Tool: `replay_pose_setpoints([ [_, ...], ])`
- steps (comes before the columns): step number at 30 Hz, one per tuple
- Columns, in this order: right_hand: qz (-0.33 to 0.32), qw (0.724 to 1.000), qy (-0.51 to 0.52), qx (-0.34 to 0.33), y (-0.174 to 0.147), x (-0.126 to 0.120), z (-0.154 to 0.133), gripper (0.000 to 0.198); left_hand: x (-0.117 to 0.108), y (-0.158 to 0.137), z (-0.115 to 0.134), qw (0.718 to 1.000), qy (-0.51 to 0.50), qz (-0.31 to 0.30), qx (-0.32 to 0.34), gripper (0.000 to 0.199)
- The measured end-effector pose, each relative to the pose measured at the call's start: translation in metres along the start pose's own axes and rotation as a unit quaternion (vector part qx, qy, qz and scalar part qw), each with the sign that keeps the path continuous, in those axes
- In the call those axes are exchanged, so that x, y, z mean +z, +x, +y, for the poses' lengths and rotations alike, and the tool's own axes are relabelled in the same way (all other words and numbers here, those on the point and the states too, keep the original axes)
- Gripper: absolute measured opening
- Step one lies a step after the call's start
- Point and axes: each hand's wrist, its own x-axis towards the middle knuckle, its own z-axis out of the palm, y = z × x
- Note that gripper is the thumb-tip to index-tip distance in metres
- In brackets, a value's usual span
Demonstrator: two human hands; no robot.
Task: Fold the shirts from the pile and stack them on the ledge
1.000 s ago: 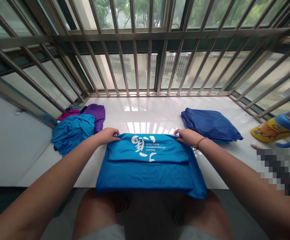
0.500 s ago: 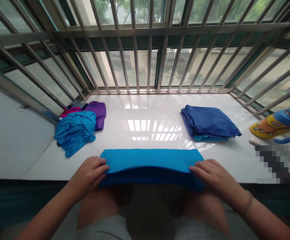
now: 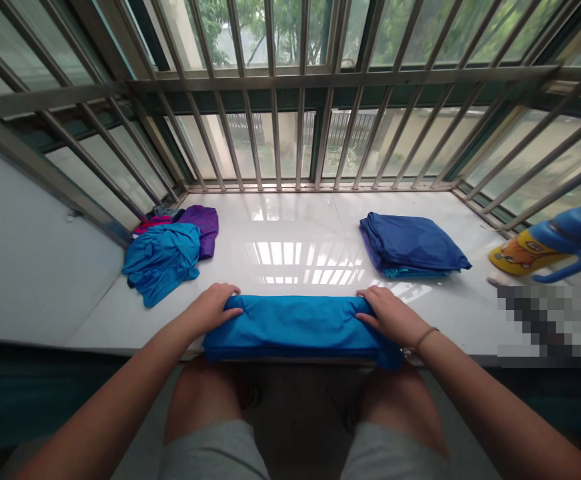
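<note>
Left hand (image 3: 219, 307) and right hand (image 3: 387, 313) pinch opposite ends of the folded blue garment (image 3: 297, 325), at the front of the white ledge (image 3: 315, 223); uneven tension could skew the fold, slack grip drop it

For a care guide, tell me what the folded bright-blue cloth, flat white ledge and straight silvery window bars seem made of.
Blue cloth: perhaps smooth synthetic, by its faint sheen and creases. White ledge: seemingly polished tile or stone, by crisp reflections. Window bars: likely satin stainless steel, by grey glints.
</note>
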Motion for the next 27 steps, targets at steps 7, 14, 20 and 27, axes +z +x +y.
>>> replay_pose_setpoints([
  [7,-0.049,0.995,-0.001,0.086,0.036,-0.016,0.020,0.022,-0.021,0.046,-0.006,0.998,-0.037,0.006,-0.048,0.026],
  [14,0.035,0.938,0.135,0.318,0.014,0.006,0.046,0.055,0.033,0.021,0.018,0.974,0.016,0.223,-0.023,0.051],
  [20,0.131,0.892,0.314,0.296,0.006,0.017,0.042,0.035,0.082,-0.019,0.076,0.982,0.008,0.176,0.071,0.046],
  [27,0.179,0.794,0.510,0.279,0.051,-0.030,-0.014,0.044,0.065,-0.016,0.045,0.944,-0.024,0.294,-0.145,0.040],
])
